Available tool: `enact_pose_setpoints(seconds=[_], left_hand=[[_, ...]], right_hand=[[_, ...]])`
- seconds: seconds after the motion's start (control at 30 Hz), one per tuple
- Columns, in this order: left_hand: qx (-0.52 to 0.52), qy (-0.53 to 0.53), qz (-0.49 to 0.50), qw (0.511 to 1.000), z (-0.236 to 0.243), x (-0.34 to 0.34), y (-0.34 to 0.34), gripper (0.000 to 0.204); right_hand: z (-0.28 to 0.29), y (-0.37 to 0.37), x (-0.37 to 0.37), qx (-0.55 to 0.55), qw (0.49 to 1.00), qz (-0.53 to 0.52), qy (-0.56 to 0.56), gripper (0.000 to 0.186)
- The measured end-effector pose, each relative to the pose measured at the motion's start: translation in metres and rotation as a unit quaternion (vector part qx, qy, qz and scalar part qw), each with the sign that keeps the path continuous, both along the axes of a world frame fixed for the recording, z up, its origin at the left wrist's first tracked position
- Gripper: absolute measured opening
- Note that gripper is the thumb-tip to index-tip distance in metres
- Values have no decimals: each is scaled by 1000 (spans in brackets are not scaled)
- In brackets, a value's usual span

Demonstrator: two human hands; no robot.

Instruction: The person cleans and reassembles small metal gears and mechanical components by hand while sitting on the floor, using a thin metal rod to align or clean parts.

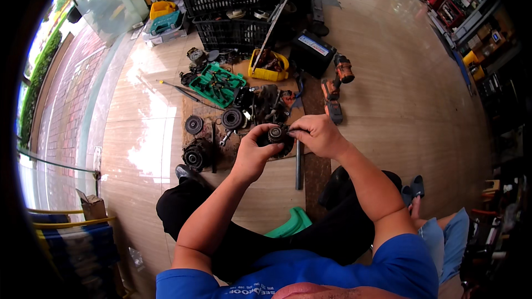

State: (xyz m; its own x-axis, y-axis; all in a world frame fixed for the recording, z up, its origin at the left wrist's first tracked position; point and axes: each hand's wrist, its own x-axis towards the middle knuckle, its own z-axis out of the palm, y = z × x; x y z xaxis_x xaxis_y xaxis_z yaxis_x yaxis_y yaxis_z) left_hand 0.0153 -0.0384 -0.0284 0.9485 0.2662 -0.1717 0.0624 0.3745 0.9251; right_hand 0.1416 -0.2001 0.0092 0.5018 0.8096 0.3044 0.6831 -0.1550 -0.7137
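Above the cardboard, my left hand (pixel 256 148) curls its thumb and fingers around a dark, round metal machine part (pixel 276 133) with ring-shaped steps at its centre. At the part's right edge, my right hand (pixel 320 135) has its thumb and index finger pinched together; what lies between those fingertips is too small to make out. Just beyond both hands sits a greasy dark machine assembly (pixel 267 102). A black ring-shaped pulley (pixel 233 118) and a wrench (pixel 225 138) lie to the left of my left hand.
Farther off are a green tool case (pixel 218 85), a yellow bin (pixel 270 66), stacked black crates (pixel 227 0), a black battery (pixel 313 52) and an orange cordless tool (pixel 332 91). A metal tube (pixel 299 169) lies near my leg. Someone's bare leg and slippers (pixel 413 188) are at right.
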Motion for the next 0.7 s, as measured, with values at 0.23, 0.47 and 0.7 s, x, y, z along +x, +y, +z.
enact_pose_setpoints(seconds=[0.23,0.47,0.7], left_hand=[[89,-1,34,995,-2,5,-5,40],[349,-13,148,925,-24,1,-8,40],[64,-13,-3,998,1,-2,1,37]], right_hand=[[3,-2,-4,-19,997,-12,-77,8],[-7,12,-34,-7,987,-21,-161,9],[11,2,-8,-24,999,-4,23,9]])
